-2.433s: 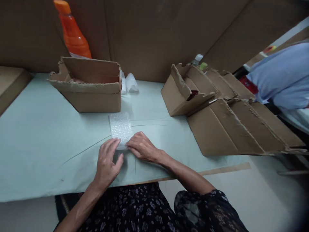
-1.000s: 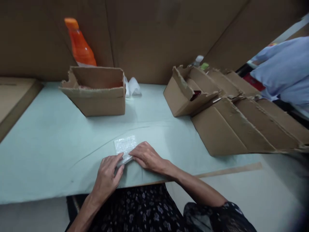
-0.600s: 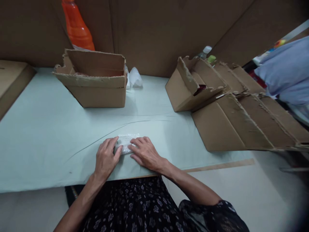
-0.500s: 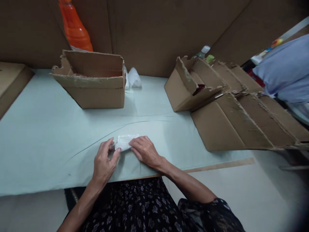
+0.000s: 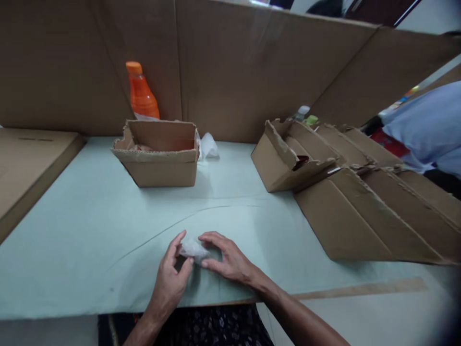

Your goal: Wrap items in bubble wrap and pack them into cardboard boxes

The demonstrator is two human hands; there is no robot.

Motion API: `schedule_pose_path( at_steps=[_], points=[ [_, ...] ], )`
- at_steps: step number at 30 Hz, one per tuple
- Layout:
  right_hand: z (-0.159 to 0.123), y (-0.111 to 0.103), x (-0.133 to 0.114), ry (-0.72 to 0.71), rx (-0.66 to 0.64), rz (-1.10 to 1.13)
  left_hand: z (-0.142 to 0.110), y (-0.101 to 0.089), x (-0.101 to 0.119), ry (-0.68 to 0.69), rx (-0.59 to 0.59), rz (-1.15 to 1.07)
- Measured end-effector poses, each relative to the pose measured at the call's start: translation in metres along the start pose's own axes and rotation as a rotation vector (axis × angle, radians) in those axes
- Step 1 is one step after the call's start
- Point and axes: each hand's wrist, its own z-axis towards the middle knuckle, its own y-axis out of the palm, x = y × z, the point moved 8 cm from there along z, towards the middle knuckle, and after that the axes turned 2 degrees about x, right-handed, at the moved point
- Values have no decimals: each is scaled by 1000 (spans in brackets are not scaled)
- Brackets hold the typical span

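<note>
Near the table's front edge, a small crumpled packet of clear-white plastic wrap (image 5: 194, 249) is between my two hands. What may be inside it cannot be made out. My left hand (image 5: 172, 275) grips its left end, thumb in front and fingers behind. At the right end, my right hand (image 5: 230, 259) holds it with the thumb low against the plastic and the fingers curved over the top. The packet looks tilted, slightly above the pale green tabletop (image 5: 144, 216).
Ahead on the left stands an open cardboard box (image 5: 165, 168), an orange bottle (image 5: 142, 96) behind it. White crumpled plastic (image 5: 209, 145) lies beside the box. Several open cardboard boxes (image 5: 324, 211) line the right. A flat carton (image 5: 32, 168) lies far left. A person's light-blue clothing (image 5: 428, 125) shows at right.
The view has tilted up, so things sit lower. The packet was flat and rectangular, pressed by my right fingers; now it is bunched and tilted, with my right hand curved around its end.
</note>
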Motion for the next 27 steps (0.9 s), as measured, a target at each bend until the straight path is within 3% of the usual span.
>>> schedule_pose_path(
  at_steps=[5,9,12,16,19,22,24,27],
  points=[
    [0,12,8,142,-163,213,1,14,2,136,-74,30],
    [7,9,18,186,-161,193,7,2,16,255,-90,105],
    [23,-23,5,109,-59,-46,32,-29,40,351,-4,197],
    [59,-87,-71,-169,139,-331,95,-65,62,392,144,304],
    [98,-123,-144,-387,284,-558,141,-59,59,432,127,333],
    [159,-130,-190,-447,318,-848,163,-43,46,493,106,334],
    [212,-118,-192,-367,208,-1048,165,-36,39,529,83,332],
    [283,-85,-165,-269,-32,-1211,160,-33,34,598,56,325]
  ],
)
